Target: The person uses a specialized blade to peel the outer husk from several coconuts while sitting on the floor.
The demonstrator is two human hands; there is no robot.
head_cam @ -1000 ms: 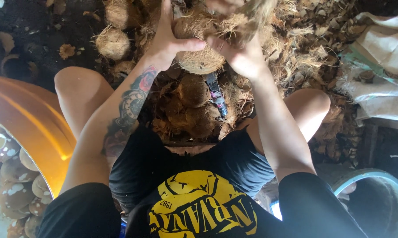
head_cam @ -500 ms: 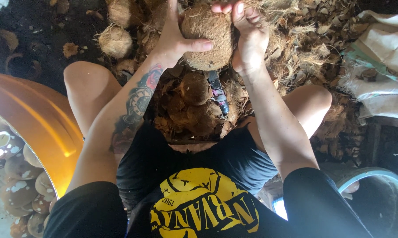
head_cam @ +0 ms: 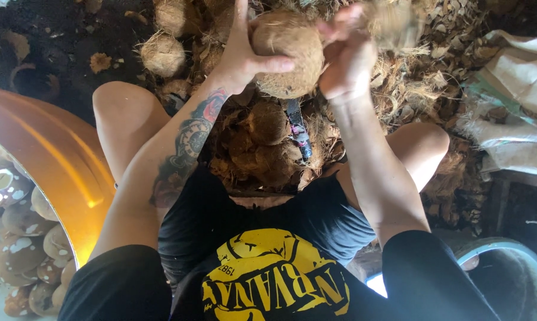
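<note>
A round brown coconut [head_cam: 286, 50] with fibrous husk remnants is held up in front of me. My left hand [head_cam: 245, 53] grips its left side, thumb across the front. My right hand [head_cam: 346, 56] is closed on its right side, pulling a blurred tuft of husk fibre [head_cam: 393, 24] away from it. Below the coconut an upright metal spike [head_cam: 298, 131] stands between my knees, surrounded by torn husk pieces [head_cam: 262, 142].
Husked coconuts [head_cam: 161, 53] lie on the dark ground at upper left. An orange basin [head_cam: 48, 160] at left holds several shelled coconuts [head_cam: 19, 220]. White sacks [head_cam: 512, 101] lie at right, a dark round tub [head_cam: 512, 279] at lower right. Loose husk [head_cam: 423, 77] covers the ground.
The coconut has risen higher off the spike. My right hand has moved up and right, tearing a strip of husk fibre off it.
</note>
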